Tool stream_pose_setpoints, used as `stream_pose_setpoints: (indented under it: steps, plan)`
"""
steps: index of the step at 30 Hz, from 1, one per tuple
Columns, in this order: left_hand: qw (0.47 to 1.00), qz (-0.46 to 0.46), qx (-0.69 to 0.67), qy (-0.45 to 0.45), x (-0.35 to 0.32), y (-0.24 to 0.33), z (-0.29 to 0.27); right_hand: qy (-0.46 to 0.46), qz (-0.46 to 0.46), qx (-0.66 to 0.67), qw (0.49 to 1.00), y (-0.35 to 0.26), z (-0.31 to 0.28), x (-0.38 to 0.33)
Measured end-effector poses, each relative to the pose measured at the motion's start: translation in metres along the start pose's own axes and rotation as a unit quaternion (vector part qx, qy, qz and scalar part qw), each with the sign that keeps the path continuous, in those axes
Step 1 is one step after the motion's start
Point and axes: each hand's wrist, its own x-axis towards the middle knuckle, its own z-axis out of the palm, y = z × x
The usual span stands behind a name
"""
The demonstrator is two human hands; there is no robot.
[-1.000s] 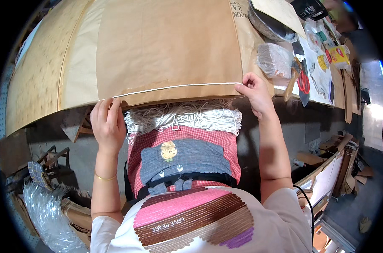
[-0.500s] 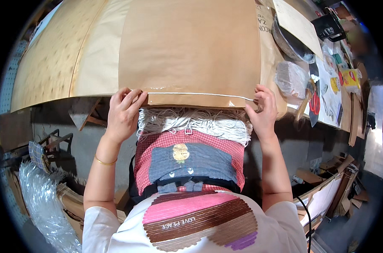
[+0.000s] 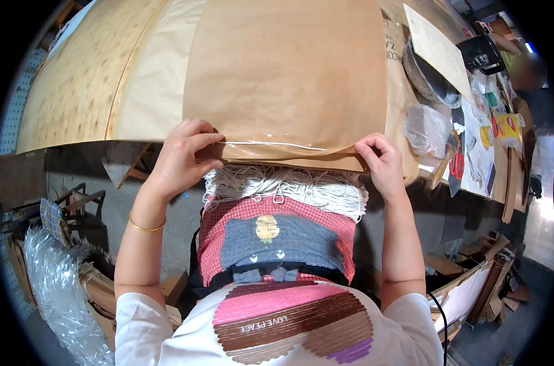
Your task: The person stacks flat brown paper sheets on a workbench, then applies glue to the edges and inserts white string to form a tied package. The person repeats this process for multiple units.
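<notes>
A large brown paper sheet lies on the table in front of me. Along its near edge runs a white cord, on a shiny strip that looks wet or glued. The sheet's near edge is lifted as a narrow flap, which covers the cord's right end. My left hand grips the flap's left corner, fingers on top and thumb below. At the other end, my right hand pinches the flap between thumb and fingers. A bundle of white cords lies across my lap, on a red checked apron.
To the right are a dark basin under a pale board, a plastic-wrapped block and red-handled scissors. A plywood board covers the table's left. Clear plastic strips hang lower left. Another person is at far right.
The near edge has been raised and partly turned over the cord, hiding its right end. My right hand has shifted slightly down, and my left thumb now sits below the edge.
</notes>
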Motion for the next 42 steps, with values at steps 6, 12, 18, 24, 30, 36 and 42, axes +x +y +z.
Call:
stream_pose_setpoints:
  steps: [6, 12, 18, 24, 30, 36, 42]
  plan:
    - [0.975, 0.112, 0.154, 0.113, -0.016, -0.003, 0.009, -0.002, 0.017, 0.035, 0.999, 0.011, -0.007, -0.006]
    - [0.928, 0.203, 0.284, 0.128, -0.016, -0.001, 0.022, -0.010, 0.039, 0.055, 0.998, 0.010, -0.005, -0.007]
    - [0.913, 0.209, 0.308, 0.165, -0.017, -0.006, 0.021, -0.015, -0.008, 0.039, 0.999, 0.008, -0.006, -0.009]
    - [0.984, 0.100, 0.080, 0.127, -0.013, -0.009, 0.018, -0.063, 0.036, 0.042, 0.997, 0.006, -0.015, -0.003]
    - [0.985, -0.162, -0.002, 0.061, 0.008, -0.002, 0.009, -0.004, 0.041, -0.121, 0.992, -0.002, -0.003, 0.008]
    - [0.948, -0.184, 0.218, 0.141, 0.002, 0.004, 0.033, 0.110, -0.089, -0.411, 0.901, 0.015, 0.016, -0.004]
    - [0.982, 0.038, 0.186, -0.015, 0.004, 0.065, 0.076, -0.093, -0.272, -0.383, 0.878, -0.046, 0.111, -0.022]
